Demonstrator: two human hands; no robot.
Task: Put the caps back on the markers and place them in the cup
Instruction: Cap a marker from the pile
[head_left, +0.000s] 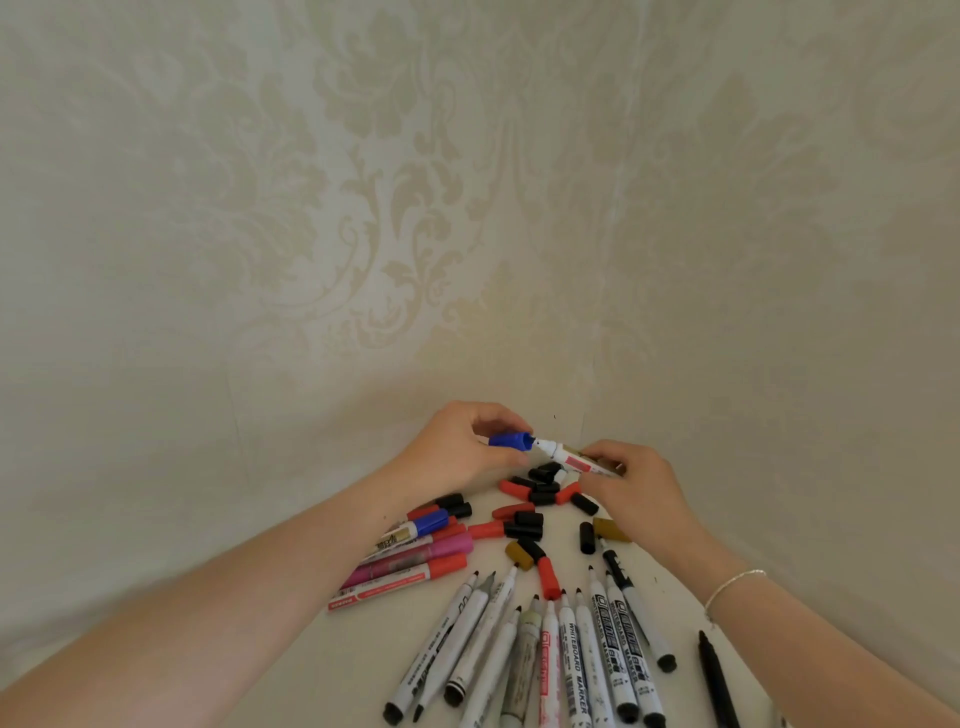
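My left hand (457, 449) pinches a blue cap (510, 440) with its opening facing right. My right hand (631, 486) grips a white marker (569, 457) whose bare tip points left, just at the cap's mouth. Below them lies a scatter of loose caps (535, 512) in black, red and ochre. Several capped markers (415, 551) lie in a bunch on the left. Several uncapped white markers (550, 649) fan out near the bottom edge. No cup is in view.
A white table surface (322, 665) meets a pale patterned wall (467, 234) close behind the hands. A thin black pen (717, 680) lies at the lower right. A silver bracelet (732, 584) sits on my right wrist.
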